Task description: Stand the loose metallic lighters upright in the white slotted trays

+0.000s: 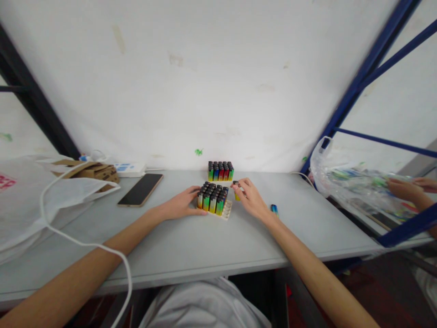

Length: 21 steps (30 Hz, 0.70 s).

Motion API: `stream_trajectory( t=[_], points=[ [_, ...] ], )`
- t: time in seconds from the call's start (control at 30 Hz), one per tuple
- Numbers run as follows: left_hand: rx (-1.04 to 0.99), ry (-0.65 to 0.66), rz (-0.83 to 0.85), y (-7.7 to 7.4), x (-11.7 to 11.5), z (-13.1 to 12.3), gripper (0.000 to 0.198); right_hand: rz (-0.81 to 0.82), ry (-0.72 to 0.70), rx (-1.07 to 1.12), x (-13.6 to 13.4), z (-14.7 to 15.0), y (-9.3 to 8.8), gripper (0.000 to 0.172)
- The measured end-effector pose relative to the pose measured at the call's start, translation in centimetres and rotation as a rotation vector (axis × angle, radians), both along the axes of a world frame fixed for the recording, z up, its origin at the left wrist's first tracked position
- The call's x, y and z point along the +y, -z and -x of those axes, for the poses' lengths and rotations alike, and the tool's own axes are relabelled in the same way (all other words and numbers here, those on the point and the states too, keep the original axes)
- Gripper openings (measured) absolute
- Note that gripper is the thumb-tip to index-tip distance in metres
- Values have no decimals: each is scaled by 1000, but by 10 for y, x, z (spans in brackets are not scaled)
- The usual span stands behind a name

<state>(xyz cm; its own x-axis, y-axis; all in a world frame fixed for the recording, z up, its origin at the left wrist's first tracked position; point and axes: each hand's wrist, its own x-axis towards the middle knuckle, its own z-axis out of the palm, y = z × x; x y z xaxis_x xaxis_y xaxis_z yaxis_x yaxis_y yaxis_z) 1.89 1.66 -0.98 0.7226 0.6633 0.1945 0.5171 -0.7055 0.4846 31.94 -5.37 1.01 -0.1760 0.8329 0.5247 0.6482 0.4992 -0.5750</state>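
Note:
A pale tray (pixel 226 212) holds several upright lighters (pixel 212 200) with black tops; a row of its slots at the right side shows bare. My left hand (pixel 182 203) is closed round the tray's left side, fingers behind and thumb in front. Just right of the tray, my right hand (pixel 251 198) pinches a yellow lighter (pixel 237 196) with a black top. Behind, near the wall, stands a second block of lighters (pixel 221 172) in green, blue and red. One blue lighter (pixel 274 210) lies on the table right of my right hand.
On the grey table (pixel 191 246), a phone (pixel 141 190) lies left, beside a white plastic bag (pixel 30 200) and brown cardboard (pixel 95 173). A white cable (pixel 85 245) crosses above my left forearm. Right, beyond a blue frame (pixel 341 107), another person's hands (pixel 406 187) are near clear plastic bags (pixel 355 175).

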Motion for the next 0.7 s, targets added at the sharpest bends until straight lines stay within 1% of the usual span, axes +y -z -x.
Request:
stream_trajectory(
  t=[0.1, 0.23, 0.43, 0.6, 0.7],
  points=[
    [-11, 1, -7, 1, 0, 0, 83, 36, 19, -86, 1, -2, 1, 42],
    [7, -9, -4, 1, 0, 0, 80, 91, 22, -92, 3, -2, 2, 42],
    [-1, -9, -4, 0, -1, -1, 82, 64, -53, -216, 6, -3, 2, 45],
    [21, 1, -22, -2, -2, -1, 81, 98, -106, -264, 7, -5, 5, 37],
    [41, -9, -15, -4, -3, -1, 82, 139, -121, -212, 5, -9, -1, 30]
  ],
)
